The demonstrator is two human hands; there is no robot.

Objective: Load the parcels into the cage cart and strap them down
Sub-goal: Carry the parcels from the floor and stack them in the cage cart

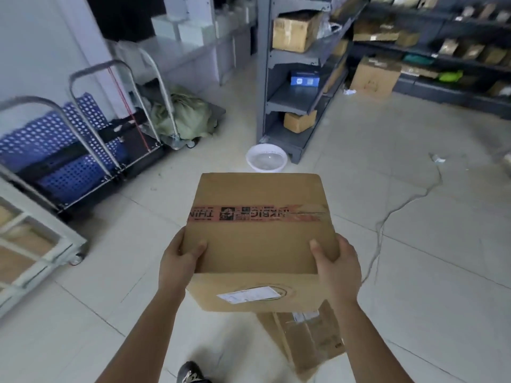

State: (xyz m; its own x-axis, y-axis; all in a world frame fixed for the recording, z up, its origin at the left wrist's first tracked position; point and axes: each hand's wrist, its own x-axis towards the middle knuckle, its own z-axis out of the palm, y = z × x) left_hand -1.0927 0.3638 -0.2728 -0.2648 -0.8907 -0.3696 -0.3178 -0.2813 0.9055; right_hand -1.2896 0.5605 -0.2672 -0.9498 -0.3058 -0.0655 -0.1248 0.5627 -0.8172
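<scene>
Cardboard fills the middle of the head view: a brown parcel (260,239) is held off the floor, in front of the person, with a strip of red printed tape (257,214) across its top and a white label (249,294) on the side facing the camera. The left hand (179,261) grips the near left corner, thumb lying on the top face and fingers wrapped down the side. The right hand (340,266) grips the near right corner the same way, thumb on top. Both forearms reach up from the bottom edge.

A second parcel (307,338) lies on the pale tiled floor (414,272), directly beneath the held one and partly hidden by it. A dark shoe (190,374) shows at the bottom edge.

At the left edge stands the white-framed cage cart (70,244) on castors, with cardboard visible behind its bars; the held parcel is well apart from it. Beyond the cart are platform trolleys (91,150) with grey hoop handles, one bearing blue perforated crates (55,139), and a green sack (185,114) sits on the farthest. A white basin (266,158) rests on the floor just past the parcel, beside a grey shelf unit (293,78) stocked with boxes.
</scene>
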